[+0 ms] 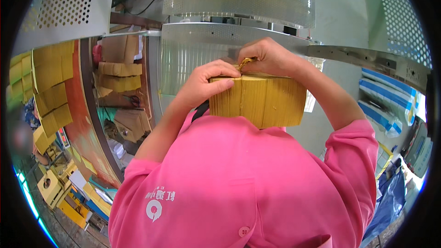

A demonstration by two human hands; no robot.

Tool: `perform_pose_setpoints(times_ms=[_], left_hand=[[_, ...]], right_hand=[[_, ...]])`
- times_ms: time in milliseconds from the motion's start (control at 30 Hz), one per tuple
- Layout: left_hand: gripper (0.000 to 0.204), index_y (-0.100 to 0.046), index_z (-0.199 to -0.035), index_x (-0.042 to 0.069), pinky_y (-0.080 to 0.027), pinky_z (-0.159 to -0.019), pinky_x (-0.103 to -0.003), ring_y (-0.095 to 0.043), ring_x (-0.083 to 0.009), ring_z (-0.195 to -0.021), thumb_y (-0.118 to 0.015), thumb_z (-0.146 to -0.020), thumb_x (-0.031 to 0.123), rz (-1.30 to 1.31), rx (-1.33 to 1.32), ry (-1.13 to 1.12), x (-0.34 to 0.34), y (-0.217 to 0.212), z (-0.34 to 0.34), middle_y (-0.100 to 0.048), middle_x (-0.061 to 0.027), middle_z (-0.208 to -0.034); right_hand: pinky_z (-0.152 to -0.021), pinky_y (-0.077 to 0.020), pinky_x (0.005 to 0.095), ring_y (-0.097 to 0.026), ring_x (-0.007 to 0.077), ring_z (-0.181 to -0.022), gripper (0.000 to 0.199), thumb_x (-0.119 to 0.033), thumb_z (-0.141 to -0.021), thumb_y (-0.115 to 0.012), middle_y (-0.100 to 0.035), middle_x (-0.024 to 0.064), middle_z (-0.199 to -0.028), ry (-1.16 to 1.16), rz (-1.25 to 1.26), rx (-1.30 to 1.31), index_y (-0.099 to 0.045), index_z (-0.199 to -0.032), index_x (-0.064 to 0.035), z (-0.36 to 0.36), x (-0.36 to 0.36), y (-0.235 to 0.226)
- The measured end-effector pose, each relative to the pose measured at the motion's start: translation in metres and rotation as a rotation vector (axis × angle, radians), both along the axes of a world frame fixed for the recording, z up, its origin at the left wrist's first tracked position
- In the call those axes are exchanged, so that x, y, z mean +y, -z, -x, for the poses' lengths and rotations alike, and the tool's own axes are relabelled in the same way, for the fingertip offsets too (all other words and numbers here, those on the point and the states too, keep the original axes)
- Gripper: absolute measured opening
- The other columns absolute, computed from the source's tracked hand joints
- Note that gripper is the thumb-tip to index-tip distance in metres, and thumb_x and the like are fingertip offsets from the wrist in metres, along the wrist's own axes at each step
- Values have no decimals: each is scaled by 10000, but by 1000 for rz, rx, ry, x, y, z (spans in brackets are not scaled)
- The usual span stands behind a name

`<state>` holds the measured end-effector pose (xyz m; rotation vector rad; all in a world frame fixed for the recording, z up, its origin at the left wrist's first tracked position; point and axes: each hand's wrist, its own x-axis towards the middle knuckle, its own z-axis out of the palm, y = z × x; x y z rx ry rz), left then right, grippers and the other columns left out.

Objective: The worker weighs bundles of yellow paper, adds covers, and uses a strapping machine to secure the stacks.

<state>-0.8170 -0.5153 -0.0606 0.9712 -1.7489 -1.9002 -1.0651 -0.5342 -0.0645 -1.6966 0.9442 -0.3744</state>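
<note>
Yellow stack [280, 103] sits just in front of the person's pink shirt [239, 165], below & btwn the hands: L hand [202, 82] at its top L corner, R hand [271, 57] above its far edge, right of center. Twisted yellow strip [247, 63] stands up from that edge, btwn the two.

R hand is closed in a loose fist, strip pinched btwn thumb & fingers. L hand is half-curled, thumb flat on stack, fingers bent twd strip's base; can't tell if they've got hold of it.

Ridged clear panel [183, 64] lies beyond L hand. Off to the L: more yellow paper [53, 76] & a red board [87, 124]. Far R: blue-white packs [386, 96], w/ a blue bag [388, 209] lower down.
</note>
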Motion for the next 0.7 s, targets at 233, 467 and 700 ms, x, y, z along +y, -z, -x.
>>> perform_pose_setpoints(times_ms=[233,467,700], left_hand=[[208,-710,-1026,11,-462,-961,-331,-620,-201,-1061,-649,-831,52,88,-2,-26,16,-7,6,-679,-98,-1089],[187,-708,-994,3,-467,-954,-333,-628,-207,-1044,-658,-821,54,112,-8,-25,23,-8,12,-688,-98,-1063],[222,-693,-1035,16,-455,-963,-327,-611,-205,-1046,-654,-819,53,37,-35,-88,32,-16,22,-656,-85,-1092]], right_hand=[[-659,-491,405,-621,349,-748,110,-82,-781,-701,-628,144,-782,0,201,-22,-661,-868,-28,9,12,-4],[-660,-488,410,-608,347,-741,113,-65,-779,-695,-609,138,-783,49,232,-19,-633,-861,-19,21,23,-8],[-634,-495,418,-610,342,-740,129,-44,-769,-679,-574,130,-783,-40,409,4,-580,-850,-21,11,20,-14]])
